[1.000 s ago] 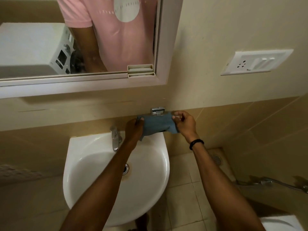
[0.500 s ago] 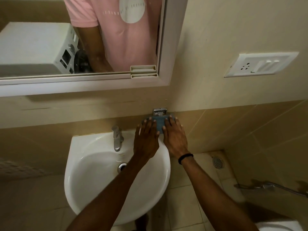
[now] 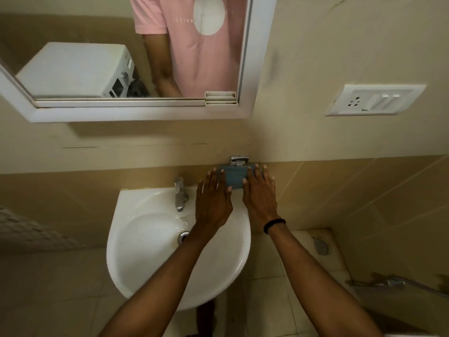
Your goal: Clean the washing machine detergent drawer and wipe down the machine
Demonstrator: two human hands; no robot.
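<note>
Fingers of our left hand and right hand lay straight, slightly spread, flattening the blue cloth against the wall tile below a metal clip, probably to hang it smooth. Beneath stood the white sink; the washing machine showed only in the mirror, behind us; its drawer was out of sight.

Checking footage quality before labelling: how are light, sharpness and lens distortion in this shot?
Head view: dim, warm light; the mirror frame casts a soft shadow on the wall below it; the wide lens tilts and bows the frame's lines; left hand, right hand and blue cloth look reasonably sharp; faint glare on the sink rim.
</note>
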